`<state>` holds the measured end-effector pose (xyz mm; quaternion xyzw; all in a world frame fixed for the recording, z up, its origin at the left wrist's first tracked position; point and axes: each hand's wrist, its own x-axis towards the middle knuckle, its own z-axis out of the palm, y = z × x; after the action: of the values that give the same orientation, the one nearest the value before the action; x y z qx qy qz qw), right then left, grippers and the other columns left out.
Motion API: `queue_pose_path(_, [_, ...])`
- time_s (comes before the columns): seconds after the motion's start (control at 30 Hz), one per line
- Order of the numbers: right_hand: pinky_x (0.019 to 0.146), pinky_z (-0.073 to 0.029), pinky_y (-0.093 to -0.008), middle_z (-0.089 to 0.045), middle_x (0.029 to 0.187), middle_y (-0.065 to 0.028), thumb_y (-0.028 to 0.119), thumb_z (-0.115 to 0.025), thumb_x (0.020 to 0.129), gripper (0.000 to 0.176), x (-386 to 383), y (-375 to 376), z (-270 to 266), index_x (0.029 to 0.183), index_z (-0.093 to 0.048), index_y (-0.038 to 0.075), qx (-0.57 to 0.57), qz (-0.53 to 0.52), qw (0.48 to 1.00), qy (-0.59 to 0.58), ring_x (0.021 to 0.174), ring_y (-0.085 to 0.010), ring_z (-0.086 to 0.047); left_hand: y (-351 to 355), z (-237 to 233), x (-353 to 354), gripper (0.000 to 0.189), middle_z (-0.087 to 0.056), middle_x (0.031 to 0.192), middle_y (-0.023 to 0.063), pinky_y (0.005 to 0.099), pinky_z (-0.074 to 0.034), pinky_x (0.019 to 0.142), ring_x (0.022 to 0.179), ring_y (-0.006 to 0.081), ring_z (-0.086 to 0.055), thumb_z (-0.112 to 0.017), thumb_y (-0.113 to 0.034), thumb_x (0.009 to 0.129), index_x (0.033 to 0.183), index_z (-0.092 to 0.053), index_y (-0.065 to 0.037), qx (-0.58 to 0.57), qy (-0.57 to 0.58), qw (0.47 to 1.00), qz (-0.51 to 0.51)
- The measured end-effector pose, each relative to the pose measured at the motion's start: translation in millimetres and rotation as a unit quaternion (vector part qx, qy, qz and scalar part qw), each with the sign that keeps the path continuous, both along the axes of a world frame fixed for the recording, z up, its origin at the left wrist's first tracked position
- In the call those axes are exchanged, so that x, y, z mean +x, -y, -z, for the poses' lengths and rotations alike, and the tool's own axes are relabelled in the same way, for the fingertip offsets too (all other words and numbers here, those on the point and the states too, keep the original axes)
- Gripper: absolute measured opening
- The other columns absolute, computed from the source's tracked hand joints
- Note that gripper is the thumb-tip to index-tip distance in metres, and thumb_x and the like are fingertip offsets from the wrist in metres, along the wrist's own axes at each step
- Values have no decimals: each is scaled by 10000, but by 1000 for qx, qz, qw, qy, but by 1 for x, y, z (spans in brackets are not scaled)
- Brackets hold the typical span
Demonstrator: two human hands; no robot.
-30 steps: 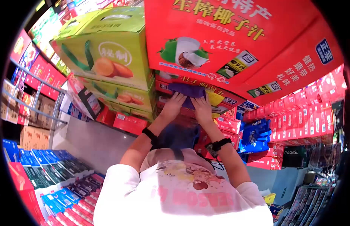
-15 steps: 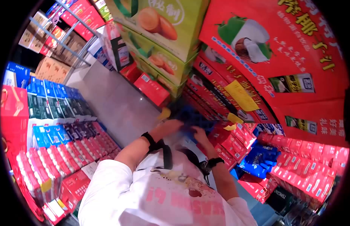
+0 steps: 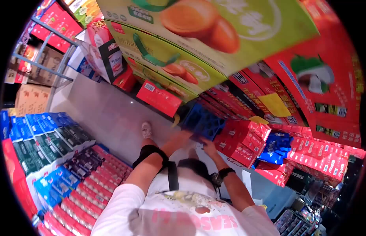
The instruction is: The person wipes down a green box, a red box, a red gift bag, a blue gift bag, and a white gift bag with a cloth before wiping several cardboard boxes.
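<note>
Near the blue plastic pallet [image 3: 204, 121], my right hand [image 3: 209, 146] grips purple cloth [image 3: 196, 139]; my blurred left hand [image 3: 178, 142], I can't tell. Red cartons [image 3: 241, 137] adjoin the pallet

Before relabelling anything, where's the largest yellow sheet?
In the head view, the yellow sheet is right of centre against red coconut-drink cartons, above and right of the right hand.
</note>
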<state>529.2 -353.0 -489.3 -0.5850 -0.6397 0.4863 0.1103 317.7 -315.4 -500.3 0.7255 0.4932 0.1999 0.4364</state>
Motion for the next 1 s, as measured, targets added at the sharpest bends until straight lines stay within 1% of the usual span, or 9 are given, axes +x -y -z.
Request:
queue_pose_path(0.07, [942, -407, -341, -550, 1175, -185, -107, -436, 651, 517, -35, 4, 9, 1130, -569, 35, 42, -15, 998, 52, 1140, -293, -502, -2, 11, -28, 341, -596, 973, 189, 413, -458, 809, 910, 351, -570, -513, -34, 678, 1009, -593, -37, 122, -10, 991, 47])
queue_pose_path(0.1, [938, -409, -344, -558, 1161, -186, -102, -435, 663, 495, -56, -5, 12, 1121, -571, 25, 52, 1, 996, 78, 1130, -297, -509, -25, -1, -48, 355, -592, 982, 171, 395, -463, 809, 940, 331, -563, -538, -50, 659, 1011, -579, -35, 24, -72, 988, 136])
queue_pose_path(0.2, [989, -353, -380, -547, 1158, -194, -77, -447, 674, 454, -119, -51, -13, 1099, -578, 15, 9, 135, 991, 1, 1157, -349, -457, -69, -32, -97, 316, -581, 989, 148, 364, -451, 834, 973, 306, -544, -573, -81, 657, 968, -576, -25, 46, -122, 987, 94])
queue_pose_path(0.33, [996, -348, -390, -499, 1229, -176, -80, -446, 694, 455, -165, -86, -24, 1128, -549, 7, 141, 66, 986, 63, 1204, -334, -411, -99, -32, -136, 363, -549, 1125, 149, 344, -431, 898, 1086, 298, -498, -493, -39, 728, 1082, -557, 6, 201, -85, 976, 23])
queue_pose_path(0.57, [1019, -304, -435, -297, 1392, -154, -47, -505, 706, 648, -192, -72, 79, 1322, -344, 72, 131, -48, 962, 236, 1284, -342, -289, -84, 91, -158, 478, -391, 1358, 68, 355, -290, 1045, 1262, 218, -349, -481, -142, 770, 1235, -463, -33, 167, -233, 943, 171])
queue_pose_path(0.7, [1030, -239, -515, -150, 1444, -184, 112, -635, 704, 804, -215, -82, 81, 1390, -216, 107, 78, -102, 917, 378, 1327, -376, -171, -77, 97, -164, 543, -339, 1391, 32, 403, -180, 1091, 1291, 208, -302, -474, -177, 780, 1306, -388, -70, 218, -258, 927, 162])
queue_pose_path(0.83, [1041, -208, -526, -141, 1433, -228, 172, -653, 701, 819, -229, -88, 91, 1389, -217, 80, 107, -68, 934, 334, 1312, -434, -157, -89, 99, -174, 528, -338, 1398, 18, 395, -191, 1089, 1286, 192, -317, -449, -187, 792, 1311, -393, -101, 214, -307, 911, 172])
queue_pose_path(0.93, [1040, -208, -527, -138, 1420, -258, 125, -663, 692, 821, -259, -110, 95, 1380, -220, 56, 133, -90, 942, 294, 1301, -464, -148, -96, 105, -204, 539, -330, 1405, 12, 388, -214, 1080, 1296, 193, -306, -440, -146, 792, 1325, -374, -114, 158, -253, 952, 75])
queue_pose_path(1.0, [1045, -200, -521, -174, 1432, -213, 114, -485, 800, 604, -283, -127, 105, 1367, -277, 82, 192, -103, 935, 279, 1313, -418, -177, -98, 103, -230, 565, -308, 1418, 6, 387, -224, 1074, 1305, 195, -291, -432, -107, 791, 1348, -342, -131, 128, -271, 953, 38])
